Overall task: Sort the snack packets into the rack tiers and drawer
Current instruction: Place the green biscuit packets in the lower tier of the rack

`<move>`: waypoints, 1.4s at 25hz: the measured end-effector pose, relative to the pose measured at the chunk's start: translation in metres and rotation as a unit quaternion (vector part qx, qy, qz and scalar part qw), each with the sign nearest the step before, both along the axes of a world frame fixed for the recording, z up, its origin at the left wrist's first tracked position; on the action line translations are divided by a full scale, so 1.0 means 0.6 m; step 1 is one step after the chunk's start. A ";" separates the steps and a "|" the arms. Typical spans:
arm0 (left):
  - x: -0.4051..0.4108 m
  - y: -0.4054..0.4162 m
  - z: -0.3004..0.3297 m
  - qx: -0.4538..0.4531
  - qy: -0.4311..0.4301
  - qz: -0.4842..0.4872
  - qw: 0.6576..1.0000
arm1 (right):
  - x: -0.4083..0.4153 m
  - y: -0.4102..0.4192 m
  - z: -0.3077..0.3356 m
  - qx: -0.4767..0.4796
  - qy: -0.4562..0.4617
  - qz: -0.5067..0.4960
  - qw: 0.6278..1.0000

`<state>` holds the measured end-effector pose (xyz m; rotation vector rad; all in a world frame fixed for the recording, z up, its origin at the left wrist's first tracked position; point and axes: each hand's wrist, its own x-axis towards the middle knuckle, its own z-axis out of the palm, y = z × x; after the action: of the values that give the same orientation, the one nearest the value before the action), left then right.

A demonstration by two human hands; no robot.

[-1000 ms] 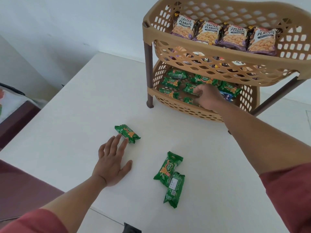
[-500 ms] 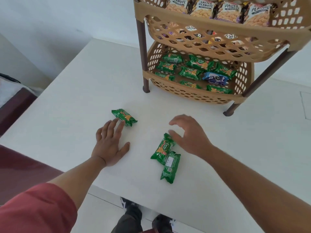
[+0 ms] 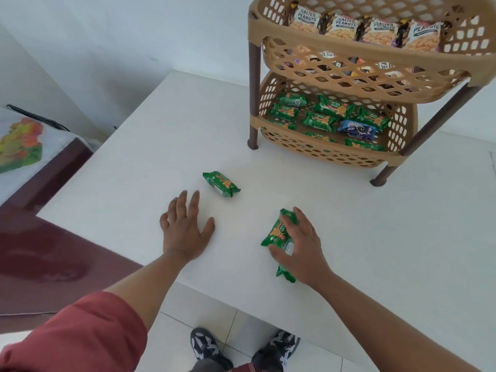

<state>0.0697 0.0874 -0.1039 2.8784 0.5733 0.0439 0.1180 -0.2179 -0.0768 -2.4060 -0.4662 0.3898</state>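
On the white table (image 3: 375,237) stands a tan two-tier rack (image 3: 332,154). Salted-peanut packets (image 3: 346,26) fill its top tier; green biscuit packets (image 3: 319,120) and one blue packet (image 3: 357,128) lie in the bottom tier. My right hand (image 3: 300,242) lies over two green packets near the table's front, its thumb and fingers curled round the upper packet (image 3: 277,232); the lower packet (image 3: 285,275) sticks out under my palm. My left hand (image 3: 185,229) rests flat on the table, fingers spread. A third green packet (image 3: 221,183) lies just beyond its fingertips, not touched.
The table's left edge borders a dark red surface (image 3: 40,251) and a bed with a patterned cloth (image 3: 18,146). My shoes (image 3: 241,347) show on the tiled floor below the front edge. A white wall rises behind the rack.
My right hand left the rack's bottom tier, came back to the table's front and closed round the upper of the two green packets. My left hand stayed flat.
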 end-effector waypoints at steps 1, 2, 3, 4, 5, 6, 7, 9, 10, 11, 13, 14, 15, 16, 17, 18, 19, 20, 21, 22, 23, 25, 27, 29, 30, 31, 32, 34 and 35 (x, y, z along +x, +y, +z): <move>-0.010 0.012 -0.003 -0.007 0.005 0.021 1.000 | 0.002 0.016 -0.006 -0.009 -0.008 -0.007 1.000; -0.023 0.028 -0.004 -0.012 0.007 0.035 0.999 | 0.003 0.034 -0.010 -0.016 -0.017 -0.014 1.000; -0.037 0.045 -0.006 -0.014 0.007 0.039 0.999 | 0.005 0.052 -0.014 -0.019 -0.023 -0.020 0.999; -0.051 0.066 -0.007 -0.013 0.005 0.033 0.999 | 0.007 0.074 -0.017 -0.021 -0.026 -0.025 0.999; -0.062 0.088 -0.008 -0.012 0.002 0.017 1.000 | 0.010 0.095 -0.020 -0.023 -0.026 -0.032 0.999; -0.071 0.111 -0.009 -0.012 0.001 -0.005 1.000 | 0.012 0.119 -0.022 -0.024 -0.025 -0.043 0.998; -0.077 0.136 -0.010 -0.011 -0.001 -0.030 0.999 | 0.012 0.144 -0.022 -0.024 -0.023 -0.059 0.998; -0.085 0.183 -0.011 -0.010 -0.012 -0.061 0.998 | 0.011 0.199 -0.022 -0.024 -0.021 -0.099 0.995; -0.087 0.202 -0.012 -0.017 -0.020 -0.065 0.998 | 0.008 0.226 -0.022 -0.023 -0.021 -0.122 0.992; -0.086 0.214 -0.012 -0.029 -0.029 -0.065 0.997 | 0.004 0.251 -0.022 -0.020 -0.020 -0.146 0.989; -0.086 0.223 -0.012 -0.052 -0.048 -0.068 0.995 | -0.006 0.303 -0.020 -0.009 -0.009 -0.203 0.979; -0.088 0.225 -0.011 -0.064 -0.056 -0.072 0.994 | -0.013 0.330 -0.019 0.002 0.003 -0.236 0.972; -0.090 0.225 -0.010 -0.075 -0.062 -0.077 0.992 | -0.020 0.357 -0.016 0.017 0.017 -0.268 0.963; -0.091 0.224 -0.007 -0.085 -0.066 -0.082 0.991 | -0.026 0.383 -0.012 0.035 0.033 -0.297 0.954; -0.093 0.224 -0.004 -0.095 -0.067 -0.086 0.989 | -0.032 0.409 -0.006 0.053 0.052 -0.321 0.944; -0.093 0.225 -0.001 -0.103 -0.063 -0.090 0.989 | -0.036 0.432 0.000 0.072 0.070 -0.339 0.935; -0.094 0.229 0.002 -0.109 -0.057 -0.092 0.988 | -0.039 0.453 0.007 0.089 0.082 -0.353 0.928; -0.095 0.231 0.003 -0.113 -0.051 -0.094 0.988 | -0.040 0.468 0.012 0.103 0.089 -0.366 0.921; -0.095 0.231 0.002 -0.112 -0.046 -0.098 0.988 | -0.039 0.474 0.017 0.110 0.090 -0.378 0.915; -0.094 0.230 0.000 -0.109 -0.043 -0.100 0.988 | -0.033 0.473 0.022 0.108 0.083 -0.383 0.914; -0.093 0.229 -0.002 -0.106 -0.043 -0.101 0.988 | -0.022 0.466 0.026 0.092 0.068 -0.378 0.919; -0.089 0.229 -0.008 -0.102 -0.049 -0.094 0.989 | 0.014 0.438 0.033 0.029 0.033 -0.325 0.945; -0.086 0.227 -0.011 -0.094 -0.048 -0.088 0.991 | 0.057 0.402 0.041 -0.034 0.013 -0.202 0.979; -0.085 0.226 -0.012 -0.083 -0.046 -0.083 0.992 | 0.085 0.370 0.042 -0.083 -0.011 -0.040 0.996; -0.086 0.225 -0.012 -0.079 -0.046 -0.083 0.992 | 0.091 0.355 0.038 -0.097 -0.031 0.027 0.994; -0.086 0.225 -0.012 -0.075 -0.045 -0.082 0.993 | 0.093 0.342 0.032 -0.105 -0.052 0.077 0.990; -0.086 0.224 -0.011 -0.072 -0.043 -0.081 0.993 | 0.093 0.331 0.025 -0.112 -0.072 0.111 0.985; -0.086 0.222 -0.010 -0.065 -0.041 -0.076 0.994 | 0.089 0.318 0.009 -0.125 -0.103 0.151 0.975; -0.085 0.221 -0.009 -0.061 -0.043 -0.073 0.995 | 0.084 0.316 0.001 -0.131 -0.121 0.160 0.971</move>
<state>0.0185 0.2197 -0.1093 2.7745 0.3361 0.1066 0.1687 -0.0281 -0.0760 -2.6515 -0.9746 0.3126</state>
